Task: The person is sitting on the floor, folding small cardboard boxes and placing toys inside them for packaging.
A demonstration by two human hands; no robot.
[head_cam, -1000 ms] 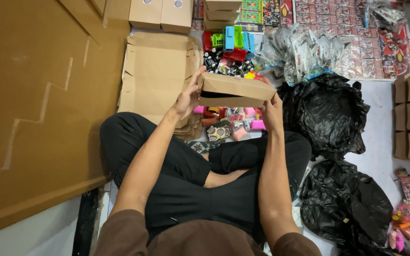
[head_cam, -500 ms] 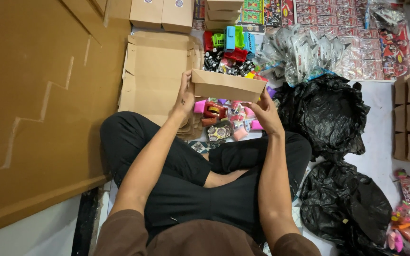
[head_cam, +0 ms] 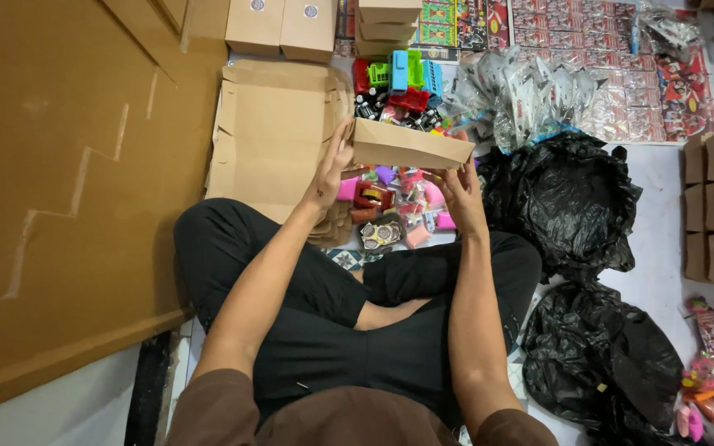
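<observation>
Light was even and soft, shadows faint; black bags [head_cam: 568, 198] showed slight glare; edges bent mildly; focus stayed sharp.

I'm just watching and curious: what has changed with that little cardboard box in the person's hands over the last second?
The small cardboard box was tipped from showing its dark opening to showing a plain side, and now sits a little higher. The left hand kept its grip at the box's left end; the right hand slid from the right end to beneath it. The flat cardboard stack, toy pile and black bags stayed put.

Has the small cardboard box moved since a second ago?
Yes. The small cardboard box, held by both hands, sits higher, closer to the colourful toy trucks.
</observation>
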